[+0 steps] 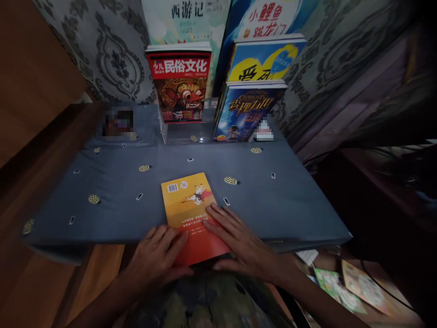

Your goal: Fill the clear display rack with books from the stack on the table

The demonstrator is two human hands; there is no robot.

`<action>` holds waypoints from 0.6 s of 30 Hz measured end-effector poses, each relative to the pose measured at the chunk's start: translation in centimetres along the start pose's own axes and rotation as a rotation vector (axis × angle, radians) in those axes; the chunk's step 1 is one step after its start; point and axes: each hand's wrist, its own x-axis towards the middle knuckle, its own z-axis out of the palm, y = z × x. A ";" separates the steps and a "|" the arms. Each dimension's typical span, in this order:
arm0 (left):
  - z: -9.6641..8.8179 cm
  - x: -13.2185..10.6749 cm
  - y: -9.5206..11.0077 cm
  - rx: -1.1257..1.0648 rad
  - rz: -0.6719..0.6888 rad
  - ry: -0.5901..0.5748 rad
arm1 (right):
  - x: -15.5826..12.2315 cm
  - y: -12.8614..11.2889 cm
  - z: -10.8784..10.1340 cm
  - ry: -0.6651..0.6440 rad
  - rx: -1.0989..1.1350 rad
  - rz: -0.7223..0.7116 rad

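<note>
An orange booklet (191, 214) lies flat, barcode corner at the far left, at the middle of the near edge of the cloth-covered surface (290, 200). Its near end seems to jut a little past that edge. The left hand (159, 259) rests open on the near-left corner with the fingers fanned flat, pinching nothing. The right hand (239, 243) lies open too, palm down, its fingers laid along the booklet's right edge. The booklet looks thin and light, with a soft glossy cover, so it would likely bend or droop if lifted by one corner, and it may slide easily on the cloth under a flat palm. The overhanging near end looks the best place to take hold, thumb on top and fingers beneath, close to the spine for stiffness. Far behind, a red-covered book (180, 82) and a blue book (246, 109) stand upright.
</note>
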 end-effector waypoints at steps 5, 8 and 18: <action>1.7 -0.6 -0.8 -0.012 0.089 -0.065 | -0.7 0.0 0.8 -0.026 -0.068 -0.003; 2.5 -1.0 -0.8 0.028 0.085 -0.058 | -0.7 0.4 1.4 -0.001 -0.075 -0.015; -0.9 1.1 -2.9 -0.146 0.073 0.183 | 1.0 0.8 -2.9 0.172 0.173 -0.095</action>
